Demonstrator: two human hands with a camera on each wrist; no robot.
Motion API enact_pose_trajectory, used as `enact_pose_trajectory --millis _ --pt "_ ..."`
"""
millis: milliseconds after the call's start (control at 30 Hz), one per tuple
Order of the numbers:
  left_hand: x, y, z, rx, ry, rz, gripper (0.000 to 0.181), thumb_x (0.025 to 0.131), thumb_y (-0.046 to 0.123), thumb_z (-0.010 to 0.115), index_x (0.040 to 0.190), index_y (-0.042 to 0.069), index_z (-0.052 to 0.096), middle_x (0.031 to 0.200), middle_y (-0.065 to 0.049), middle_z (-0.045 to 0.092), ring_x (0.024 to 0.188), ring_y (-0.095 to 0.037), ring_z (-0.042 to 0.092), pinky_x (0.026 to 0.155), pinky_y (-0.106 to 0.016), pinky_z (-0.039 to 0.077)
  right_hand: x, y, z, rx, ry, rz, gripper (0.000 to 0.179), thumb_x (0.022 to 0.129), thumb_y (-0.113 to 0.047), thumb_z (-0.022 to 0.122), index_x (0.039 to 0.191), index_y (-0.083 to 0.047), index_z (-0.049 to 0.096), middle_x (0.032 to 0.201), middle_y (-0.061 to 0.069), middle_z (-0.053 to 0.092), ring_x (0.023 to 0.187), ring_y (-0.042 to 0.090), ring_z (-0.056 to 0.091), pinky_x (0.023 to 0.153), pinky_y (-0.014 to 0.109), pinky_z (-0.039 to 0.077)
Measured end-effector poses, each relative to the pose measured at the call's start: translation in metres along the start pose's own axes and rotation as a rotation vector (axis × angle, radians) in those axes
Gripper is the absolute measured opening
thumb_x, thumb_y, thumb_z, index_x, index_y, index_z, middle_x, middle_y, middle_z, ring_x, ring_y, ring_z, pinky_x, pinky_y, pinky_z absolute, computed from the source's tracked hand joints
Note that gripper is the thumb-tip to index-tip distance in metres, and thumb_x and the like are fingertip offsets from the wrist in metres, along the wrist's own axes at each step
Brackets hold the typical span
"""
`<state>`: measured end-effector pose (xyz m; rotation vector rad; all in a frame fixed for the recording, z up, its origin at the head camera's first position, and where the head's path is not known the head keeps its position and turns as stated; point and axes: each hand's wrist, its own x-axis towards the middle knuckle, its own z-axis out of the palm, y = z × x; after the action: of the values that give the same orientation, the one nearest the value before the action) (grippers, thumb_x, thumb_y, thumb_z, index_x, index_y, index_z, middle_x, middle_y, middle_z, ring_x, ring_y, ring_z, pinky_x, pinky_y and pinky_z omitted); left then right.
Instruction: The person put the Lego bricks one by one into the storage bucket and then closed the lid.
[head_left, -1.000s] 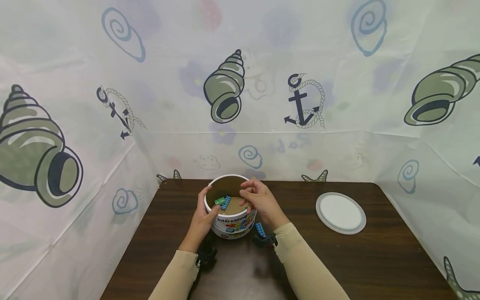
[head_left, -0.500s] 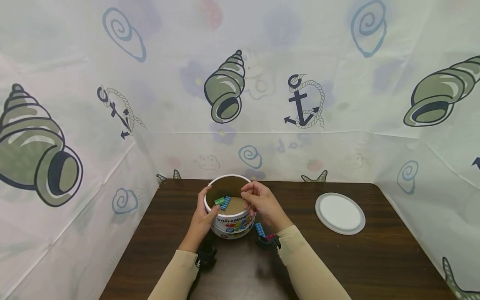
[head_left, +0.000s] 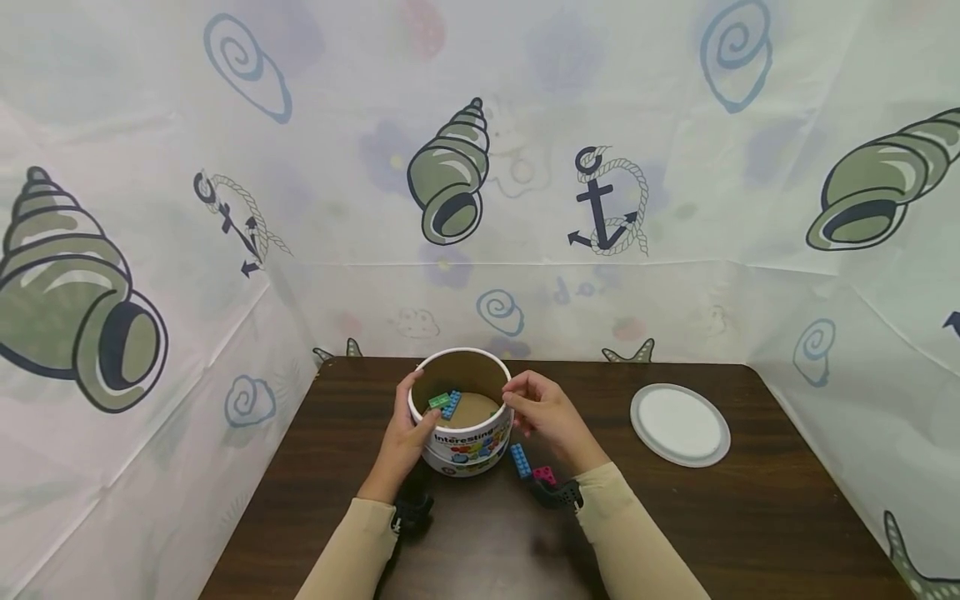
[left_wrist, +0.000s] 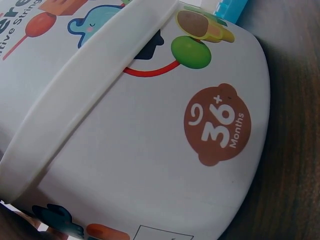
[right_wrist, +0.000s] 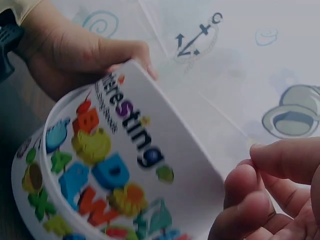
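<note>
A round white bucket [head_left: 467, 446] printed with coloured pictures stands near the table's middle, its top uncovered. A green toy brick [head_left: 438, 402] and a blue toy brick [head_left: 452, 405] lie inside. My left hand [head_left: 405, 433] grips the bucket's left side, thumb at the rim. Beside the right rim is my right hand [head_left: 551, 417], its fingers loosely bent. Nothing shows between those fingers in the right wrist view. Another blue brick [head_left: 521, 461] and a pink brick [head_left: 544, 475] lie on the table below the right hand. Bucket wall [left_wrist: 135, 150] fills most of the left wrist view.
A round white lid [head_left: 681, 425] lies flat on the right of the dark wooden table [head_left: 750, 517]. White printed cloth [head_left: 360, 208] hangs behind and on both sides. Each wrist carries a black strap, such as the right strap [head_left: 557, 493].
My right hand has moved from over the bucket's opening to the right, just outside the rim. That uncovers the pink brick. The left hand and bucket have stayed in place.
</note>
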<state>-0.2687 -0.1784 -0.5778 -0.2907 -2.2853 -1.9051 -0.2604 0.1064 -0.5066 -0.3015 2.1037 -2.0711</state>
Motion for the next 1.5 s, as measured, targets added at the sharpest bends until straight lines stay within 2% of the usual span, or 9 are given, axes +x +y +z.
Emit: enact_pose_trajectory --millis 133,367,567,767,967,1133,1333,1500 --pt "0.001 -0.001 0.001 0.009 0.000 0.000 0.079 0.102 0.019 0.070 0.168 0.035 0.027 0.171 -0.018 0.035 0.149 -0.052 0.044 0.120 -0.069 0.037 -0.005 0.008 -0.012 -0.025 0.038 0.017 0.021 0.105 -0.019 0.073 0.120 -0.006 0.069 0.100 0.012 0.065 0.070 0.020 0.058 0.057 0.028 0.046" --pt "0.001 -0.001 0.000 0.025 0.004 0.012 0.079 0.102 0.023 0.070 0.168 0.031 0.028 0.173 -0.017 0.032 0.150 -0.051 0.043 0.121 -0.069 0.035 -0.011 0.026 -0.027 -0.061 0.077 0.062 0.027 0.105 -0.019 0.073 0.123 0.000 0.068 0.095 0.002 0.064 0.071 0.019 0.058 0.059 0.026 0.044" --pt "0.002 -0.001 0.000 0.022 0.000 0.011 0.078 0.103 0.022 0.069 0.168 0.032 0.027 0.173 -0.017 0.032 0.150 -0.050 0.043 0.120 -0.069 0.037 -0.015 0.037 -0.030 -0.102 0.087 0.070 0.024 0.104 -0.022 0.075 0.119 -0.004 0.070 0.096 0.006 0.063 0.070 0.018 0.053 0.060 0.028 0.043" --pt "0.003 -0.002 0.000 0.032 0.008 0.014 0.078 0.102 0.023 0.069 0.168 0.033 0.028 0.172 -0.017 0.034 0.148 -0.049 0.045 0.119 -0.067 0.038 -0.015 0.050 -0.028 -0.120 0.092 0.088 0.023 0.103 -0.020 0.074 0.118 -0.003 0.071 0.092 0.001 0.062 0.078 0.018 0.055 0.067 0.028 0.045" --pt "0.002 -0.001 0.000 0.030 0.003 0.023 0.080 0.101 0.026 0.071 0.168 0.032 0.027 0.173 -0.017 0.034 0.149 -0.049 0.045 0.118 -0.066 0.038 -0.011 0.069 -0.029 -0.136 0.062 0.103 0.028 0.102 -0.027 0.077 0.119 -0.006 0.072 0.102 0.007 0.067 0.093 0.023 0.056 0.081 0.036 0.047" --pt "0.001 -0.002 -0.001 0.032 0.006 0.019 0.078 0.102 0.026 0.070 0.167 0.035 0.028 0.172 -0.015 0.035 0.149 -0.048 0.046 0.119 -0.068 0.038 -0.009 0.083 -0.029 -0.179 0.015 0.112 0.033 0.102 -0.031 0.077 0.125 -0.008 0.070 0.110 0.011 0.069 0.101 0.026 0.060 0.087 0.039 0.050" --pt "0.000 -0.005 0.000 0.017 0.007 0.015 0.077 0.102 0.024 0.069 0.167 0.036 0.029 0.171 -0.016 0.036 0.148 -0.048 0.046 0.118 -0.068 0.038 -0.008 0.100 -0.031 -0.263 -0.074 0.128 0.043 0.100 -0.035 0.080 0.134 -0.013 0.066 0.110 0.010 0.066 0.092 0.023 0.062 0.077 0.034 0.052" --pt "0.002 -0.005 -0.001 0.008 -0.008 0.043 0.080 0.101 0.028 0.071 0.168 0.034 0.028 0.173 -0.016 0.033 0.150 -0.048 0.044 0.120 -0.068 0.036 -0.007 0.104 -0.030 -0.302 -0.093 0.096 0.043 0.097 -0.031 0.083 0.133 -0.012 0.068 0.108 0.010 0.061 0.089 0.021 0.057 0.072 0.031 0.048"
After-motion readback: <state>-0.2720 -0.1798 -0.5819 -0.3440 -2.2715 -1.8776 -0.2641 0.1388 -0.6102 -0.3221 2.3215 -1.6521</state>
